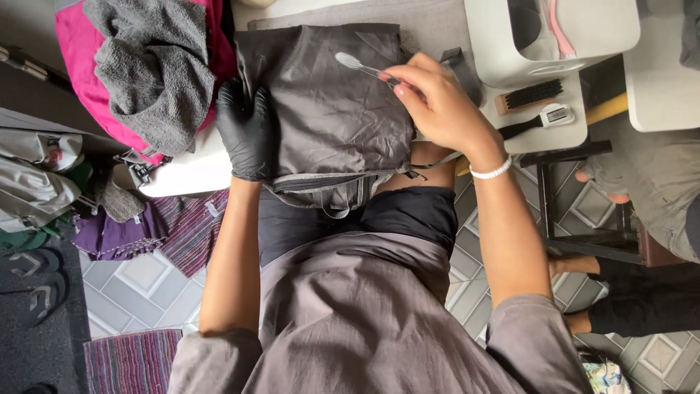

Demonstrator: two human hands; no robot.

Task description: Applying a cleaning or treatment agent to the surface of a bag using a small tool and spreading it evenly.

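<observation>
- The dark grey bag (328, 109) lies on the person's lap, at the edge of the white table (189, 171).
- The left hand (246, 131), in a black glove, lies flat with fingers spread on the bag's left side.
- The right hand (437, 102) is over the bag's right side, fingers pinching a toothbrush (361, 68) against the bag's top.

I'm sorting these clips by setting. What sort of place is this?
Probably a home or small workshop spot for cleaning bags by hand. The right hand holds a toothbrush over a dark grey bag, the gloved left hand steadies it, and a scrub brush lies on the white table.
</observation>
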